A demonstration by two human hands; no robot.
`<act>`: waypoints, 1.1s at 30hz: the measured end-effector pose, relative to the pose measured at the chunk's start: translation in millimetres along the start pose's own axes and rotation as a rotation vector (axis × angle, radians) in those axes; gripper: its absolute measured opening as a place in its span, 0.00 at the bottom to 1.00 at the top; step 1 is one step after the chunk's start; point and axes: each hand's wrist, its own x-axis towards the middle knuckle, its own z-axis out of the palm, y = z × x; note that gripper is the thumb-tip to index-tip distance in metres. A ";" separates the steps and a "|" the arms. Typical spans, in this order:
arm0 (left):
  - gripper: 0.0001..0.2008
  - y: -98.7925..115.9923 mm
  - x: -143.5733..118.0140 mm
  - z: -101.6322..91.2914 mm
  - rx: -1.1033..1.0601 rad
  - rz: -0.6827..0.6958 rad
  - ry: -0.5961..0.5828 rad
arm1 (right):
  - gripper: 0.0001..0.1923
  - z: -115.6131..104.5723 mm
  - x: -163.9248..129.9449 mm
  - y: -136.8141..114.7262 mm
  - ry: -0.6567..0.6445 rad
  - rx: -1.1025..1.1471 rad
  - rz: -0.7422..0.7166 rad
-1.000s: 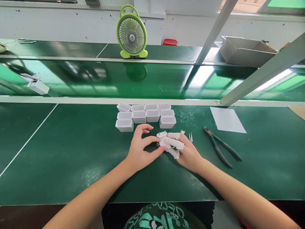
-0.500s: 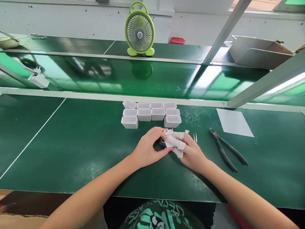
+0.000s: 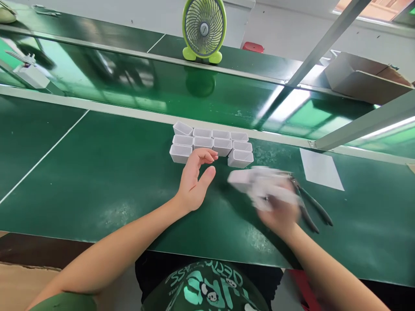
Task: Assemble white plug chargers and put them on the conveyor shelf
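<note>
My left hand is raised over the bench in front of the white plastic boxes. Its fingers are curved and apart from the thumb, with nothing between them. My right hand, its fingers wrapped in white tape or cloth, is smeared by motion. A pale, box-shaped piece juts out to the left from its fingers; the blur hides its details. Several white boxes stand open side up in rows, with a gap in the front row. Just right of my right hand lie dark-handled pliers, partly behind it.
The green bench has a white sheet at the right. On the shelf behind stand a green fan and an open cardboard box. A slanted metal post rises at the right.
Both hands were together around a small piece; now they are apart. My right hand has swept right with the pale piece. My left hand has let go and opened. The view has tilted.
</note>
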 end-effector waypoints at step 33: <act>0.39 7.6 -4.1 0.9 0.421 0.489 -0.465 | 0.20 3.4 10.1 -18.7 -0.015 0.872 0.518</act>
